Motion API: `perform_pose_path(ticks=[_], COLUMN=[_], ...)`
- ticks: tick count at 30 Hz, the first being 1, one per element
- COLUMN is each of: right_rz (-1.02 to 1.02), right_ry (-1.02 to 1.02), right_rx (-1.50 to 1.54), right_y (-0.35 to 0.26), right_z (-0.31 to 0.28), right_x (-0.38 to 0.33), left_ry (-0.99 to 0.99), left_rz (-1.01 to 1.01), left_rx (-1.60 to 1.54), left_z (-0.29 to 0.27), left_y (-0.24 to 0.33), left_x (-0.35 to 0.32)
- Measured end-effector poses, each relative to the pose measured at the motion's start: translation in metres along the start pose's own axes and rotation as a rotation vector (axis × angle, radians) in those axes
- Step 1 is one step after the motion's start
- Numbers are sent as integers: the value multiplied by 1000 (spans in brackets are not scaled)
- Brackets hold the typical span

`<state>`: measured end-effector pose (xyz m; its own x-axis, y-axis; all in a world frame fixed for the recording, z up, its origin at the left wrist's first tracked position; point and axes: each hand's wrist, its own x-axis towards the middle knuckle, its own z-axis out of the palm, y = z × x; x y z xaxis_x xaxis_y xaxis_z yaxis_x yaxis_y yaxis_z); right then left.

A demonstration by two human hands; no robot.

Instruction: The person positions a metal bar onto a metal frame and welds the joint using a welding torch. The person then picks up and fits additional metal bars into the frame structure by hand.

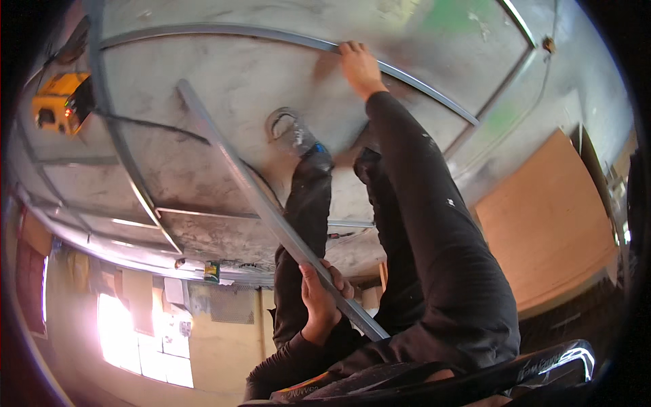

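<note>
I look up at a grey concrete ceiling (224, 74) crossed by thin metal framing. My left hand (320, 293) is shut on a long grey metal channel (244, 183). The channel slants from the ceiling at upper left down past my hand. My right hand (358, 64) is raised on a dark sleeve, its fingers pressed on a curved metal rail (237, 30) fixed to the ceiling; whether they grip it I cannot tell.
A yellow tool (60, 102) hangs at the upper left by the framing. Between my arms a dark-clad limb (306, 203) ends in a grey shoe-like shape. A brown plywood board (542, 217) leans at the right. A bright window (139, 339) glares at the lower left.
</note>
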<state>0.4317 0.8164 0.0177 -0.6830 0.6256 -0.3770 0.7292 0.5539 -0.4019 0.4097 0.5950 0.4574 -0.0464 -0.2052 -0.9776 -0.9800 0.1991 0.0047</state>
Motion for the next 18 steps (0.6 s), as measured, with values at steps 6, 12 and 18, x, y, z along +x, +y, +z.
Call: perform_pose_path(ticks=[6,12,18], right_rz=[98,-59,-85], right_ry=[-187,-165,-170], right_rx=[-43,10,-144], right_y=[49,38,53], right_z=[-22,-21,-62], right_x=[-27,-20,-127], left_ry=[-46,-67,-234], left_rz=[-68,0,27], left_rx=[66,-9,-78], left_z=[10,12,31], left_y=[-19,-12,-36], left_x=[11,9,6])
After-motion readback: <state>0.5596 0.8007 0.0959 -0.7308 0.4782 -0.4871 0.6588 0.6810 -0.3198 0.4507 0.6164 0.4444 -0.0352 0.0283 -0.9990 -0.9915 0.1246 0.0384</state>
